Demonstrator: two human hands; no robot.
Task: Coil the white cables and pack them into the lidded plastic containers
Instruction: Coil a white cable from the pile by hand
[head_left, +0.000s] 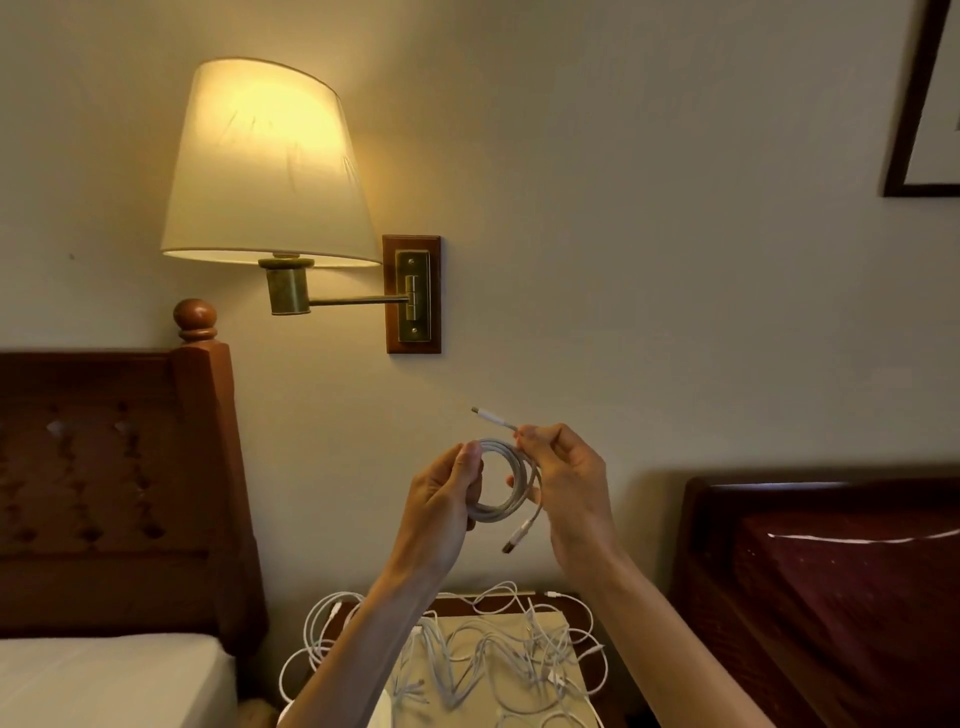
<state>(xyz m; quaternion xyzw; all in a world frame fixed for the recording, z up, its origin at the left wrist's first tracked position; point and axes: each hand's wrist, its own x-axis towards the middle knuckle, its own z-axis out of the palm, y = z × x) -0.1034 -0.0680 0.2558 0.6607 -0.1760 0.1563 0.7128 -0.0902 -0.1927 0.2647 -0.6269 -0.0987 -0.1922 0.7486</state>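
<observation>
A white cable (511, 480) is wound into a small coil, held up in front of the wall at chest height. My left hand (444, 506) grips the coil's left side with thumb on top. My right hand (566, 473) pinches the cable near one end, whose plug (488, 415) sticks up to the left. The other plug (517, 538) dangles below the coil. A tangle of several loose white cables (493, 660) lies on the nightstand below my forearms. No plastic containers are in view.
The nightstand (550, 623) with a pale top stands between a bed with a white sheet (104, 680) and wooden headboard (114, 493) on the left and a dark red bed (841, 587) on the right. A lit wall lamp (270, 166) hangs above.
</observation>
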